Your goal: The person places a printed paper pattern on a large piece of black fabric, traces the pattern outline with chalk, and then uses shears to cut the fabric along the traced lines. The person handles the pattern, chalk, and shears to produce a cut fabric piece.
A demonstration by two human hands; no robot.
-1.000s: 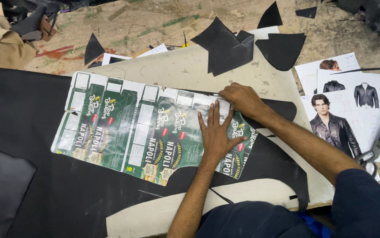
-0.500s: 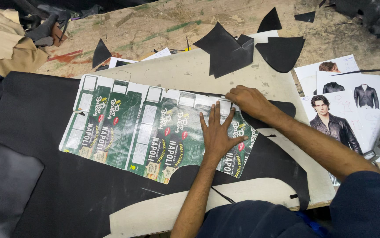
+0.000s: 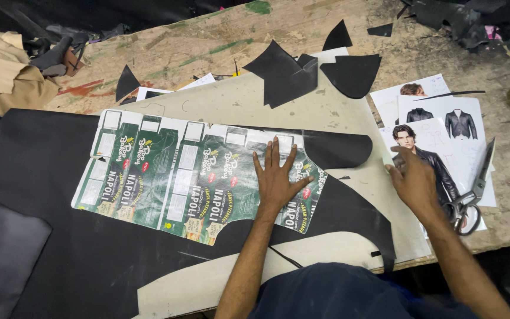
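A: In the head view, where is the work?

B: The left hand [image 3: 275,180], fingers spread wide, presses the flattened green printed carton pattern [image 3: 190,177] flat on the black leather sheet [image 3: 48,177] covering the worn wooden surface [image 3: 207,41].

A: And the right hand [image 3: 414,180]?

B: Open, holding nothing, resting on the printed jacket pictures [image 3: 444,130], just beside the steel scissors [image 3: 473,189]. The leather around the pattern's left part looks uncut; the curved right end looks already shaped.

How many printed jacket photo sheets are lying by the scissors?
3, overlapping near the right hand: one at the back showing only a head, one with two black jackets, one in front with a person in a jacket. More may lie underneath.
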